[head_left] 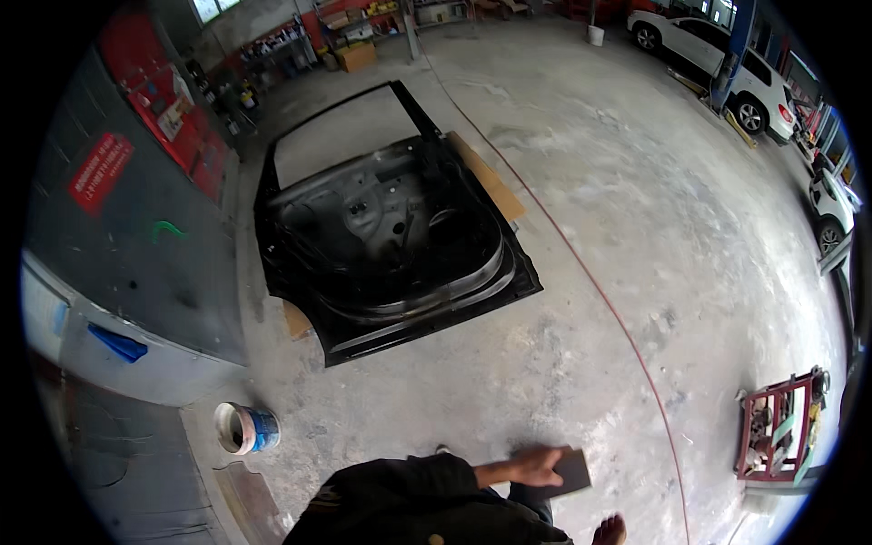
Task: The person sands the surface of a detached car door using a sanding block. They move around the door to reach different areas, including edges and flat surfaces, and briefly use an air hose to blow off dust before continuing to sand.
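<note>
My left hand [538, 468] reaches across from a dark sleeve and is closed on a dark, flat rectangular sheet [572, 473], perhaps sandpaper. At the lower edge my right hand [610, 530] shows only in part, its fingers together and curled, with nothing seen in them. It is apart from the sheet. Ahead on the floor lies a black car door [391, 245], its inner side up and its window frame pointing away. Neither hand touches the door. Pieces of cardboard [490, 182] stick out from under it.
A red hose [581, 259] runs along the floor right of the door. At left stands a bucket [247, 429] beside grey cabinets [145, 227]. A red tool cart [777, 427] is at right. White cars [713, 54] and loaded shelves [363, 23] are farther back.
</note>
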The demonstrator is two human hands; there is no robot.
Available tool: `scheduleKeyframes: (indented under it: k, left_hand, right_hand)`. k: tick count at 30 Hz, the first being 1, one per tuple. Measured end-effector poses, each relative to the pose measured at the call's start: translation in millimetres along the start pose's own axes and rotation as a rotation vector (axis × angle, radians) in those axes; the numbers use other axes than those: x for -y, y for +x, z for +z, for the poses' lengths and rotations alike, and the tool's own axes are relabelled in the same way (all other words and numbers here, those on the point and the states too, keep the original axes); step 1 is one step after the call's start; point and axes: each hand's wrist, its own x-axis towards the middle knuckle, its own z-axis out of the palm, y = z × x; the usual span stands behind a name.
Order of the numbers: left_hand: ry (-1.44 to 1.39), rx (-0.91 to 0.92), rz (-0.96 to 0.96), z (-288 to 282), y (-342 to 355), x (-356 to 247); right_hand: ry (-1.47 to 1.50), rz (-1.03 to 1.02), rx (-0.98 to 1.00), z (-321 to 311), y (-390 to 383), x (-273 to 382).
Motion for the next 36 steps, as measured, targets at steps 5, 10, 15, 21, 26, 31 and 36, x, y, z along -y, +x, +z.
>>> scheduleKeyframes:
  k: [5, 10, 15, 21, 26, 31, 36]
  left_hand:
    - [-0.174, 0.3, -0.063, 99, 75, -14]
    - [-0.011, 0.305, 0.094, 215, 171, -63]
    - [0.042, 0.424, 0.156, 250, 217, -86]
    - [0.113, 0.201, 0.03, 210, 251, -66]
    - [-0.036, -0.181, -0.187, 115, 218, -3]
    - [-0.031, -0.785, -0.307, 3, 104, 105]
    - [0.144, -1.145, -0.714, -62, -59, 179]
  right_hand:
    - [-0.119, 0.138, -0.058, -65, 5, 1]
    - [-0.074, 0.01, -0.059, -86, 59, 109]
    - [0.053, -0.202, 0.02, -94, 122, 217]
    - [0.32, 0.009, 0.298, -64, 195, 207]
    - [0.211, 0.304, 0.506, 50, 183, 166]
    - [-0.117, 0.368, 0.765, 190, 196, 159]
    - [-0.403, 0.246, 0.945, 368, 207, 159]
